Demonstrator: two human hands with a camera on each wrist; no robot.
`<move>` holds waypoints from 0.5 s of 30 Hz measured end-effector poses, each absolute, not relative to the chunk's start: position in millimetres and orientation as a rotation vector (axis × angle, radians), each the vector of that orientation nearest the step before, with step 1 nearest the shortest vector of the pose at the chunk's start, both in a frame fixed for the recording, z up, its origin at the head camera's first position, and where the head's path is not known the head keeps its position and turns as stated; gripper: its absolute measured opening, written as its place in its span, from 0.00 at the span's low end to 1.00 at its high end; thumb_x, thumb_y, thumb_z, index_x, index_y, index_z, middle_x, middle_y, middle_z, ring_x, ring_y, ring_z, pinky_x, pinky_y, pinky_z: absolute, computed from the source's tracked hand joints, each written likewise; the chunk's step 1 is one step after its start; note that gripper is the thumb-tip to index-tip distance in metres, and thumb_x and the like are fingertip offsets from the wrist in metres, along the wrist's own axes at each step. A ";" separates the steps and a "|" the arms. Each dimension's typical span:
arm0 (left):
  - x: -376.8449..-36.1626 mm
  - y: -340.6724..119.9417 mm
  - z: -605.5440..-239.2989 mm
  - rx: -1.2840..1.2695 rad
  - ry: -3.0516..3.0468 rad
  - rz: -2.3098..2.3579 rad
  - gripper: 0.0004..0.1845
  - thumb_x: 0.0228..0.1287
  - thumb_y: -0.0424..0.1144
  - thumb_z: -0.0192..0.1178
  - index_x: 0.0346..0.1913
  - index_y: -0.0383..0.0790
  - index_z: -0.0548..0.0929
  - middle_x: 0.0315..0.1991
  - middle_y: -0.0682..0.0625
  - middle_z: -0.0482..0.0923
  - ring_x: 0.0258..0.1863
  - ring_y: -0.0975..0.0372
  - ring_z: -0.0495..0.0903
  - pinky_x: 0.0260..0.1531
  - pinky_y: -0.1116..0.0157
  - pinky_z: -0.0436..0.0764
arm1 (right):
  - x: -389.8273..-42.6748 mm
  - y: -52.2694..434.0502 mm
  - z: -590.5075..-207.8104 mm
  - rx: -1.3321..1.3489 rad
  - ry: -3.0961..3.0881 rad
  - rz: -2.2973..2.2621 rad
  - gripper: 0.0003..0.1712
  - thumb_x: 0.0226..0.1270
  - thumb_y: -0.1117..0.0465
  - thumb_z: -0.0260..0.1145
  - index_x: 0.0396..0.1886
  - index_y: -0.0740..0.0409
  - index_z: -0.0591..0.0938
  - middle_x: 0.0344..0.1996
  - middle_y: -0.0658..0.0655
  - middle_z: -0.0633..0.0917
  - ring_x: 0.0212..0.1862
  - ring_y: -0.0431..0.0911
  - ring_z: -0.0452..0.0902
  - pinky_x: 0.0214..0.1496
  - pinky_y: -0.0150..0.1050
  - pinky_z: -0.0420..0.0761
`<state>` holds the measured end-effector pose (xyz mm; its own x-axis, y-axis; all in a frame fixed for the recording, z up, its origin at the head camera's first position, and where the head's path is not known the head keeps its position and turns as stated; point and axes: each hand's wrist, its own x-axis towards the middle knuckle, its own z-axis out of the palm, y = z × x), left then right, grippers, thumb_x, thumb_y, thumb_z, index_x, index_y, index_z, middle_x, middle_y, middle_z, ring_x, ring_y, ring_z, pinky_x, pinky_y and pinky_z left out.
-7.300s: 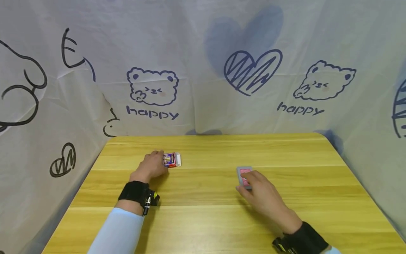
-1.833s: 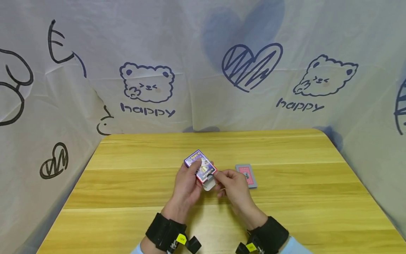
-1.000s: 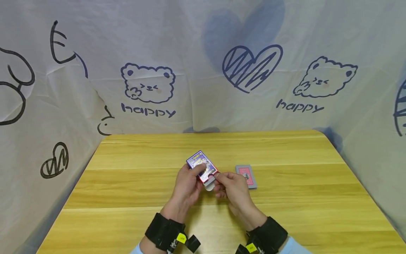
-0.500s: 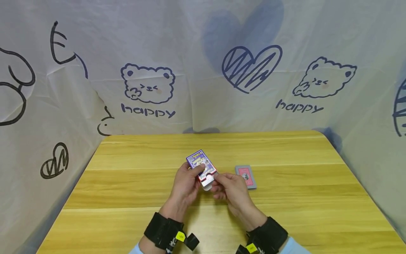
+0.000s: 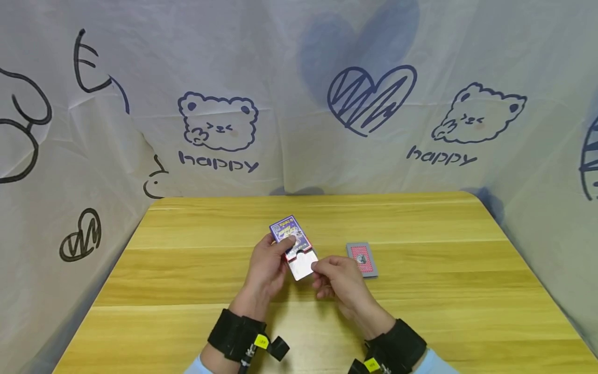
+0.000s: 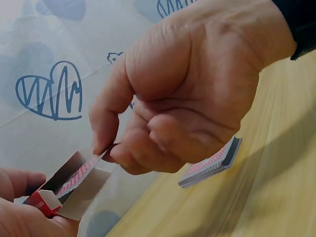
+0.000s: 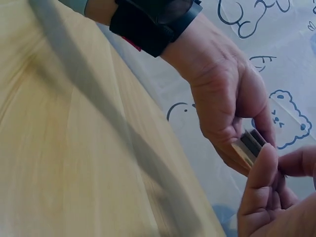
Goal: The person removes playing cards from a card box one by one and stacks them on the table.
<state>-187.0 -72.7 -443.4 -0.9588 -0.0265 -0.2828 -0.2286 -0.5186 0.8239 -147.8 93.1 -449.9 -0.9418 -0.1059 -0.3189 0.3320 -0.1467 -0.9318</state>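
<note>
My left hand point(image 5: 267, 264) grips a purple and red playing-card box point(image 5: 283, 227), its thumb lying on the printed face. The box is tilted, its open end towards me. A whitish playing card point(image 5: 302, 266) sticks partway out of that end, and my right hand point(image 5: 343, 280) pinches its corner between thumb and forefinger. In the left wrist view the card's pink-patterned back point(image 6: 79, 177) shows inside the opening, beside the box's pale flap point(image 6: 88, 198). A deck of red-backed cards point(image 5: 362, 259) lies on the table just beyond my right hand.
Both hands are above a light wooden table point(image 5: 187, 239). A pale cloth point(image 5: 289, 104) with drawn bears and hearts hangs behind the table and along its sides. Each wrist wears a black strap point(image 5: 397, 343) with a small camera.
My left hand has picked up the card box from the far left and brought it to the middle. My right hand has left the deck. Lately the card has slid further out of the box.
</note>
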 end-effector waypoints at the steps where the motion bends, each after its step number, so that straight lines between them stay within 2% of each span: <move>1: -187.7 -73.4 -443.7 -0.400 1.485 2.601 0.25 0.76 0.26 0.58 0.71 0.24 0.67 0.48 0.41 0.83 0.43 0.61 0.86 0.43 0.68 0.89 | -147.7 93.8 -449.3 0.243 1.845 -2.145 0.08 0.69 0.65 0.69 0.34 0.68 0.85 0.24 0.55 0.85 0.22 0.41 0.78 0.21 0.31 0.81; 9: -187.2 -75.0 -444.1 -0.391 1.562 2.499 0.27 0.76 0.28 0.59 0.74 0.27 0.67 0.60 0.33 0.81 0.48 0.58 0.87 0.47 0.65 0.90 | -150.1 100.1 -447.8 0.280 2.003 -2.076 0.13 0.71 0.57 0.74 0.35 0.65 0.88 0.18 0.52 0.81 0.19 0.39 0.73 0.16 0.30 0.73; 15: -186.3 -75.6 -445.2 -0.379 1.601 2.450 0.27 0.77 0.30 0.60 0.74 0.30 0.69 0.60 0.34 0.81 0.49 0.58 0.87 0.48 0.65 0.90 | -150.9 101.5 -450.3 0.250 2.083 -2.012 0.14 0.69 0.56 0.76 0.39 0.65 0.90 0.20 0.53 0.83 0.22 0.41 0.75 0.17 0.31 0.72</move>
